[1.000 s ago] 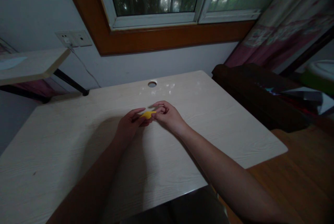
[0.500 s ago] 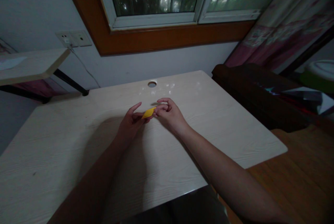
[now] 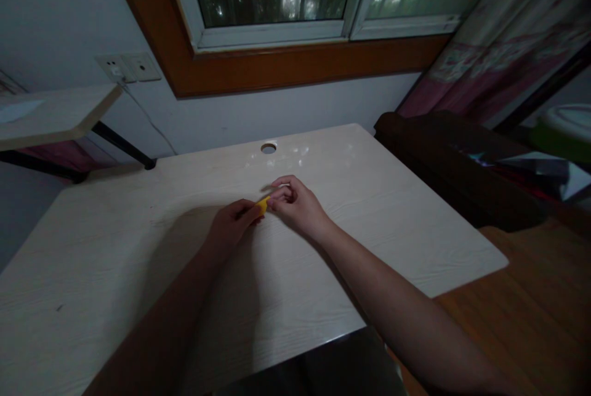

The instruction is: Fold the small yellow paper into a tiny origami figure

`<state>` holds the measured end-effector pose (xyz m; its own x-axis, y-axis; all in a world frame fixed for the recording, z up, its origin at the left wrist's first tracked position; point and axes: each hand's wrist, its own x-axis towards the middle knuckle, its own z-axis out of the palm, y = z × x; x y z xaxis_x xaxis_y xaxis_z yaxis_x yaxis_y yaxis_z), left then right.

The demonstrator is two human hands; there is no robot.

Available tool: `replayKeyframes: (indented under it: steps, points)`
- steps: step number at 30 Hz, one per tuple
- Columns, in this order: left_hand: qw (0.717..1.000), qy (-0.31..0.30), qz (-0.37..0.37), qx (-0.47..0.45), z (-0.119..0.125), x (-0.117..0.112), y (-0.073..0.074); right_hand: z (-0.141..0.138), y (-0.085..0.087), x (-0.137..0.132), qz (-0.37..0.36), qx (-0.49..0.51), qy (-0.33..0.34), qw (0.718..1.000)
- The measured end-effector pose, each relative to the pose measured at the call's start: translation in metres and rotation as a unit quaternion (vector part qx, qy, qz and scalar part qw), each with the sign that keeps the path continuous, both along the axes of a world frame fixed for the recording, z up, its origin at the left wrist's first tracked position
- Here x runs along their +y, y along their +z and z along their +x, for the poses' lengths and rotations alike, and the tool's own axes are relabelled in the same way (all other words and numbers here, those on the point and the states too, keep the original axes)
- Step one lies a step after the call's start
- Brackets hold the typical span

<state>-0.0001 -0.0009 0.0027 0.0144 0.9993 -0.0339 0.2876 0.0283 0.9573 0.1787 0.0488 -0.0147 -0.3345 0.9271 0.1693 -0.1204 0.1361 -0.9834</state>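
Note:
A small, flat yellow piece, which looks like folded paper (image 3: 263, 205), is held between my two hands above the pale wood-grain table (image 3: 323, 285). My left hand (image 3: 232, 221) is closed on its left part, with the thumb lying over the near face. At its right end, my right hand (image 3: 298, 202) pinches the edge between thumb and fingers, while the index finger reaches out above. The fingers cover much of the piece, so its full shape is hidden.
A round cable hole (image 3: 268, 148) lies near the table's back edge. At the left stands a small raised shelf (image 3: 60, 116) on black legs. A wall socket (image 3: 127, 68) with a plugged-in cord and a window (image 3: 277, 32) are behind. Dark furniture (image 3: 452, 162) stands at the right.
My left thumb has come down from a raised position onto the yellow paper, so less of it shows. The right fingers have shifted slightly at its right end.

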Motion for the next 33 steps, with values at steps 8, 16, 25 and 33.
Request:
replayKeyframes:
  steps: [8, 16, 25, 33]
  points:
    - [0.999, -0.024, 0.007, 0.029, -0.0029, 0.0003, -0.0035, -0.0027, 0.0039, -0.0017, 0.011, 0.012, -0.026, 1.000]
    - [0.998, -0.015, 0.029, 0.045, -0.0036, 0.0012, -0.0074, -0.0034, 0.0045, -0.0049, 0.021, -0.023, -0.005, 0.999]
    - [0.999, -0.005, 0.053, 0.006, -0.0026, 0.0010, -0.0059, -0.0015, -0.0008, -0.0009, 0.043, -0.031, -0.008, 0.999]
    - [0.999, -0.018, 0.049, 0.000, -0.0038, 0.0027, -0.0063, 0.0015, 0.0052, -0.0048, 0.104, -0.104, -0.017, 0.989]
